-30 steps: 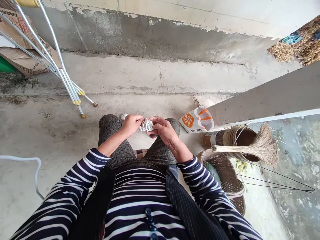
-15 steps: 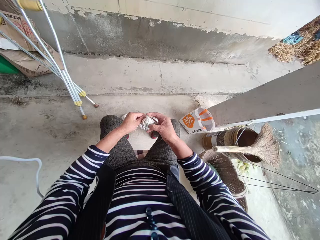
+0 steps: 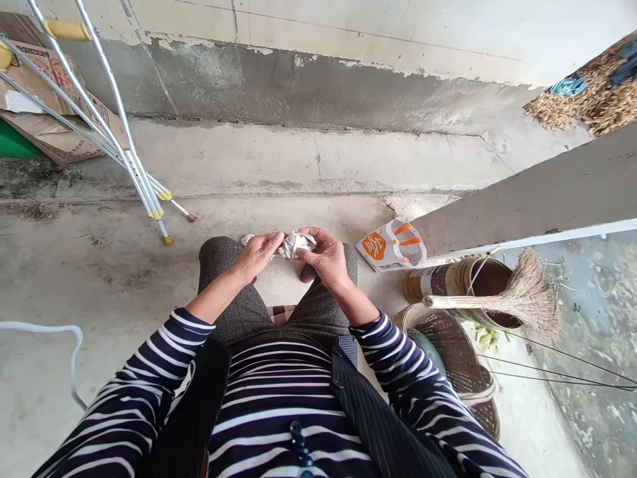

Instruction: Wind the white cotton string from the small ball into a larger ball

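Note:
Between my knees, a small crumpled bundle of white cloth (image 3: 293,244) is held up, wound or knotted in folds. My right hand (image 3: 328,257) is closed on its right side, thumb in front and fingers curled behind. On the left side of the bundle, my left hand (image 3: 259,255) has its fingers pressed together, tips at the cloth; its grip is partly hidden. A white patterned piece (image 3: 246,239) shows just beyond my left hand; I cannot tell whether it joins the bundle. Beneath my hands are my grey trouser legs (image 3: 223,279).
Metal crutches (image 3: 134,172) stand at the left before cardboard boxes (image 3: 64,143). At the right are a paper bag (image 3: 375,245), a bucket (image 3: 460,275) with a straw broom (image 3: 530,292) across it, and a wicker basket (image 3: 448,342). A white hose (image 3: 74,352) lies left.
My left hand has turned and its fingers have straightened somewhat beside the white cloth. My right hand keeps its hold. The view has tipped slightly upward.

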{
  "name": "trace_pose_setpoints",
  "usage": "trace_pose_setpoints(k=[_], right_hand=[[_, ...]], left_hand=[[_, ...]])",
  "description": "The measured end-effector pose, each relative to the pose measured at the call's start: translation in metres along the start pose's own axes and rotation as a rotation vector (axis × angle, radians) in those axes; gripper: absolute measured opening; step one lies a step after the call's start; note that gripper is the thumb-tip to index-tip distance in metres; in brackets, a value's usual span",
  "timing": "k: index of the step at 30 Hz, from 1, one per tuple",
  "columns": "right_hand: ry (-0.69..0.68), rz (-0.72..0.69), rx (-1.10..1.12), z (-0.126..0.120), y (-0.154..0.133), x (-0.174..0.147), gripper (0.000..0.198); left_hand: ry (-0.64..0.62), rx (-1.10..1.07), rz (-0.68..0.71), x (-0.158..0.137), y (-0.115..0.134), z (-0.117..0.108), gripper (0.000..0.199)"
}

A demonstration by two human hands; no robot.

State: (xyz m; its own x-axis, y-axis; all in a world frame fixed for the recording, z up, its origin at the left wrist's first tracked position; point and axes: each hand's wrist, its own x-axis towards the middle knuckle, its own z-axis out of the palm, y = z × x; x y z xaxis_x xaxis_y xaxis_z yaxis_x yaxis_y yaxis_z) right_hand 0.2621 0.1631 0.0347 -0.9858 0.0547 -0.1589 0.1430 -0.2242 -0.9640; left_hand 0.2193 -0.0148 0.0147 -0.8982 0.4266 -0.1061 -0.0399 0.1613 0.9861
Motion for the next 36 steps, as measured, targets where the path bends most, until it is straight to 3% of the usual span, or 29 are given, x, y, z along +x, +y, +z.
trace_pose_setpoints(k=[4, 9, 14, 20, 28, 31, 36], right_hand=[[0.04, -0.151, -0.204, -0.001, 0.004, -0.003, 0.045], [0.148, -0.479, -0.577, 0.006, 0.021, -0.015, 0.037], [0.203, -0.583, -0.776, 0.009, 0.038, -0.018, 0.053], [0.178, -0.432, -0.566, 0.006, 0.041, -0.009, 0.051], [0.173, -0.37, -0.473, 0.004, 0.033, -0.005, 0.046], [0.171, -0.24, -0.327, 0.002, 0.026, -0.001, 0.046], [0.12, 0.02, 0.013, 0.004, 0.008, 0.003, 0.044]], left_hand=[[-0.086, -0.142, 0.018, -0.002, 0.0, 0.0, 0.055], [-0.017, -0.235, 0.002, 0.001, 0.002, 0.004, 0.052], [0.067, -0.142, 0.031, 0.001, 0.002, 0.009, 0.046], [0.12, 0.002, 0.055, 0.003, -0.006, 0.013, 0.033], [0.066, 0.035, 0.043, 0.0, 0.004, 0.006, 0.039], [0.089, 0.037, 0.037, -0.001, 0.001, 0.0, 0.046], [0.141, 0.118, 0.05, 0.007, -0.016, -0.007, 0.039]])
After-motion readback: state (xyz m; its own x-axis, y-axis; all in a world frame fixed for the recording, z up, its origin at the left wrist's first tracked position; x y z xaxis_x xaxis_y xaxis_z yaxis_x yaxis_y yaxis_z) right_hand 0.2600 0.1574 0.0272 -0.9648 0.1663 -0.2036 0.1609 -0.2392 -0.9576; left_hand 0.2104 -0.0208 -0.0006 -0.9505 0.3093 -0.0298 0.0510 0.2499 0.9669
